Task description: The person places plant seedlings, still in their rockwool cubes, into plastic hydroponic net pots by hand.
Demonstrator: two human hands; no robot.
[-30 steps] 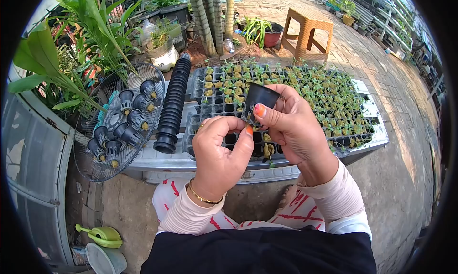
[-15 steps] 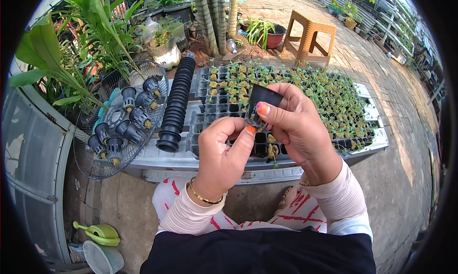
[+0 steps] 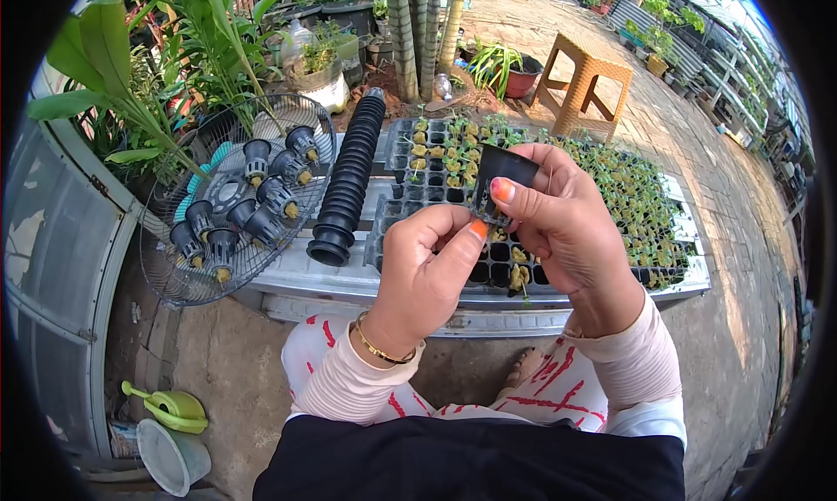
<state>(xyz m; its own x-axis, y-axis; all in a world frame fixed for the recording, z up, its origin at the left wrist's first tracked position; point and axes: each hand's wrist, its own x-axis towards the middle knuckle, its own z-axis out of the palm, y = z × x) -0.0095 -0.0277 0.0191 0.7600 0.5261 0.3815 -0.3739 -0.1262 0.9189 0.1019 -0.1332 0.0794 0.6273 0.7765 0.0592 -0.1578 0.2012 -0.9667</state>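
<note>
In front of me my right hand (image 3: 571,231) grips a black net pot (image 3: 506,168), thumb on its outer wall and fingers behind it. The pot tilts a little, with its wide rim up. At its slotted lower end my left hand (image 3: 427,270) pinches with thumb and forefinger; whatever sits inside the pot is hidden. Beneath the hands are black seedling trays (image 3: 410,180) holding brownish sponge plugs with green seedlings. A tall stack of nested black net pots (image 3: 353,170) lies left of the trays.
At the left, a round wire fan guard (image 3: 167,285) carries several net pots with plugs poking out. The trays rest on a metal table (image 3: 301,279). Behind stand a woven-look stool (image 3: 602,65) and potted plants. A green watering can (image 3: 179,411) and a pale bucket (image 3: 173,457) are on the ground.
The view has shifted, so the trays, stack and fan guard appear farther right and slightly higher. Both hands keep the same hold on the net pot.
</note>
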